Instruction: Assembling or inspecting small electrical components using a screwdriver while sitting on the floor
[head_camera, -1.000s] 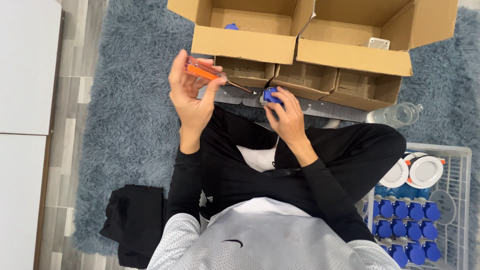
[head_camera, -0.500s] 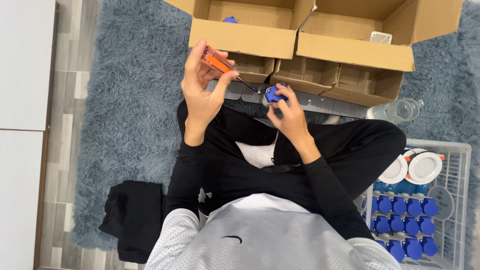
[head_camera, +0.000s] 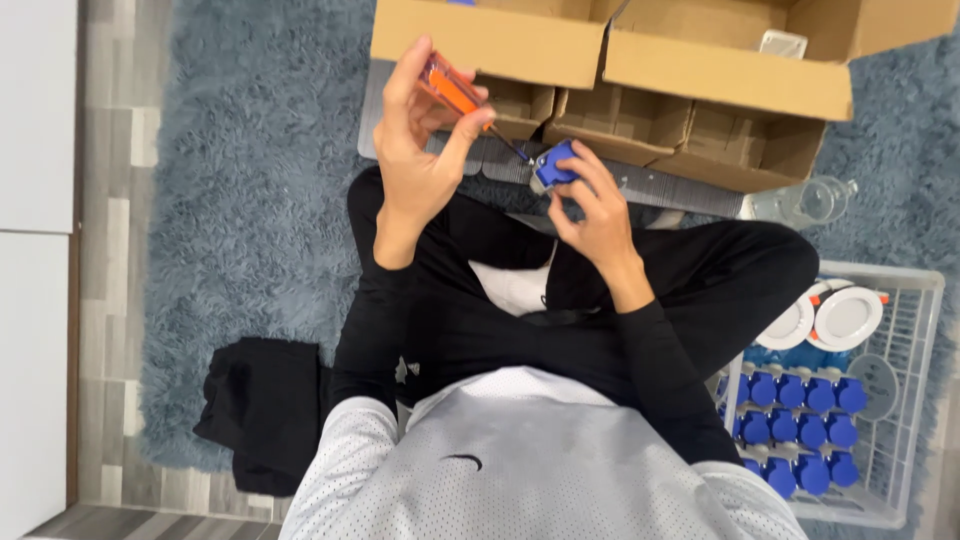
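I sit cross-legged on a blue shaggy rug. My left hand (head_camera: 418, 150) grips an orange-handled screwdriver (head_camera: 455, 92), whose dark shaft slants down and to the right. Its tip meets a small blue and white plastic part (head_camera: 553, 166) that my right hand (head_camera: 597, 212) holds in its fingers above my knees. Both hands are close together in front of the cardboard boxes.
Two open cardboard boxes (head_camera: 640, 60) stand just beyond my hands. A white wire basket (head_camera: 905, 400) at my right holds several blue parts (head_camera: 800, 410) and white round fittings (head_camera: 835, 315). A clear plastic bottle (head_camera: 805, 203) lies by the boxes. Black cloth (head_camera: 258, 405) lies at left.
My left hand has turned the screwdriver and brought its tip down onto the blue part. My right hand stays on the part. The view has shifted slightly.
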